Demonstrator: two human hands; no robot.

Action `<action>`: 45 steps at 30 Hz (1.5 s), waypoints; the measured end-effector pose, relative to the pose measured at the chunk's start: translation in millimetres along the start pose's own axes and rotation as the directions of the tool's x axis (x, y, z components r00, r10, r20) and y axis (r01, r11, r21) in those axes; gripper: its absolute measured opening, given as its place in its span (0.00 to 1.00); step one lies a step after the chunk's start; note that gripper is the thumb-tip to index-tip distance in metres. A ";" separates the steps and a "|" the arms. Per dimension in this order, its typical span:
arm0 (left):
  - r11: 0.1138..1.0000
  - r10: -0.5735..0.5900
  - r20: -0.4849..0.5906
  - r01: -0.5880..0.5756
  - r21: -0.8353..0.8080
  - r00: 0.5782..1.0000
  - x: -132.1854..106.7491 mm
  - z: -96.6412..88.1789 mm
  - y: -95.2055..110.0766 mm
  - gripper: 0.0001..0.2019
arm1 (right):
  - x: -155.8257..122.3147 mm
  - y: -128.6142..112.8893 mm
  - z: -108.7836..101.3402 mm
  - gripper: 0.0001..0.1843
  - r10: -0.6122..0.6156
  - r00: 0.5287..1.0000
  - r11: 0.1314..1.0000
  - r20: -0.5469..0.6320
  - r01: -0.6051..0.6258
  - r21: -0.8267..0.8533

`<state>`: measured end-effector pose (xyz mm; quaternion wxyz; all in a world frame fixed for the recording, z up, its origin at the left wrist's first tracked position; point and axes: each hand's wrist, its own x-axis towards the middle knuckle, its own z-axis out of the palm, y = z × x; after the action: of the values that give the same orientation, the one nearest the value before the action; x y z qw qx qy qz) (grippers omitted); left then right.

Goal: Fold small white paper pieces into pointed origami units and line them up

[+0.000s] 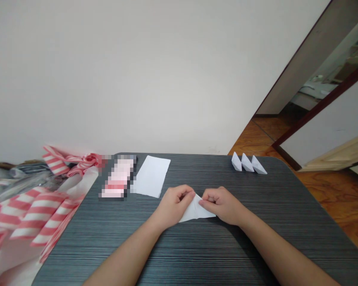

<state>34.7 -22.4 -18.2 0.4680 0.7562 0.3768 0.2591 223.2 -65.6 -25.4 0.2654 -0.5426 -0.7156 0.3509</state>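
Observation:
A folded white paper piece (196, 211) lies on the dark striped table (197, 246), near its middle. My left hand (174, 205) is closed on the paper's left side, fingers curled and pinching the top fold. My right hand (222, 205) pinches the same paper from the right. Both hands meet at the paper's peak. A stack of flat white sheets (152, 175) lies farther back on the table, left of my hands. Three small folded white paper boats (248, 163) stand in a row at the table's far right.
A blurred pink and white object (118, 177) lies beside the white sheets. Red-and-white striped plastic bags (32, 214) are heaped along the table's left edge. A plain wall stands behind the table. Wooden floor and a doorway (310, 99) are on the right.

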 end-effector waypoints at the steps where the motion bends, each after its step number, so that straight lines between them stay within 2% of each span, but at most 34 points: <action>1: 1.000 0.003 -0.003 -0.003 0.010 1.000 0.1 -0.3 0.1 0.14 | -0.1 -0.1 0.3 0.15 0.004 1.000 1.000 0.006 -0.004 0.002; 7: 1.000 -0.022 -0.033 0.022 -0.022 0.999 0.2 0.5 -1.4 0.14 | -1.2 -2.5 -0.4 0.15 0.048 0.999 0.997 0.013 -0.049 0.062; 13: 0.987 -0.116 0.076 0.123 -0.101 0.990 -2.5 1.6 -1.6 0.14 | -1.4 -0.1 -2.1 0.15 0.108 0.993 0.985 -0.042 -0.101 0.137; 20: 0.991 -0.113 0.042 0.115 -0.066 0.993 -2.0 1.7 -6.3 0.14 | -1.2 0.5 0.6 0.12 0.163 0.984 0.944 0.066 -0.175 0.280; 26: 0.977 -0.139 0.130 0.158 -0.145 0.982 -2.1 1.3 -7.0 0.11 | 0.0 1.1 -0.1 0.13 0.198 0.980 0.928 0.029 -0.197 0.317; 32: 0.973 -0.138 0.136 0.160 -0.163 0.981 -2.3 1.7 -7.7 0.10 | 0.7 3.2 1.4 0.13 0.198 0.979 0.924 0.041 -0.200 0.327; 36: 0.979 -0.110 0.128 0.129 -0.158 0.986 -1.5 1.1 -5.5 0.10 | -0.6 5.5 3.8 0.13 0.188 0.976 0.922 0.106 -0.212 0.323; 38: 0.973 -0.107 0.144 0.133 -0.186 0.984 -0.9 0.7 -4.8 0.10 | -1.8 6.4 4.2 0.11 0.160 0.980 0.927 0.117 -0.190 0.323; 40: 0.951 -0.148 0.167 0.187 -0.245 0.975 0.1 0.5 -5.4 0.11 | -3.5 6.7 3.2 0.10 0.102 0.993 0.949 0.066 -0.117 0.293; 43: 0.925 -0.209 0.160 0.248 -0.287 0.965 1.7 0.5 -8.2 0.12 | -5.8 5.8 -0.5 0.20 -0.027 0.999 0.989 -0.019 0.029 0.145; 45: 0.925 -0.218 0.150 0.254 -0.283 0.964 2.5 0.2 -9.8 0.13 | -6.1 4.5 -3.0 0.22 -0.103 0.994 0.993 -0.029 0.104 0.049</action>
<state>33.1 -17.8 -27.0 0.6261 0.6391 0.3938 0.2108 229.7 -70.1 -27.1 0.3064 -0.5024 -0.7301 0.3474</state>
